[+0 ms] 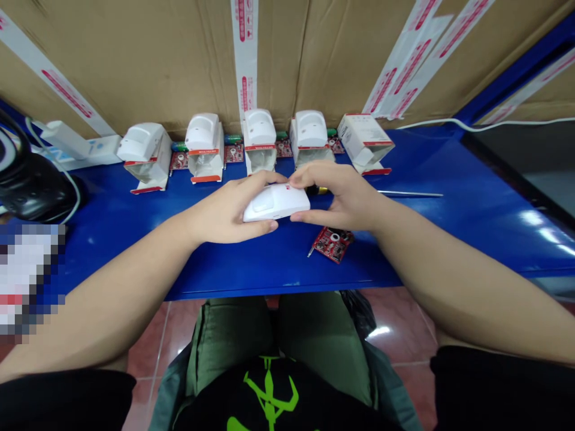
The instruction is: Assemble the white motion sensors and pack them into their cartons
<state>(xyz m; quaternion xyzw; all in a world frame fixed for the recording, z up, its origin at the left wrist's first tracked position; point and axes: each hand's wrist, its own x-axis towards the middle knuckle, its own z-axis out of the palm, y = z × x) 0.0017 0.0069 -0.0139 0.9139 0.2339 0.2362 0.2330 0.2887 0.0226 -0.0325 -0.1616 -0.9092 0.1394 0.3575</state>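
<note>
Between both hands, a white motion detector (pixel 282 202) is held above the blue table. My left hand (pixel 229 209) grips its left end, with the thumb along the near side and fingers over the far side. On the right end, my right hand (pixel 344 194) pinches it between thumb and fingers. A small red mark shows on the casing near the right fingertips. Just below my right hand lies a red circuit board (pixel 333 244) with a white round part. A screwdriver (pixel 411 193) rests beyond my right wrist, its handle partly hidden by the hand.
Along the back stand several opened small boxes; white detectors (pixel 142 140) sit on most, while the rightmost box (pixel 365 140) bears none. Red circuit boards (pixel 233 154) lie between them. A power strip (pixel 103 149) and black device (pixel 40 185) are left; a dark panel (pixel 516 173) is right.
</note>
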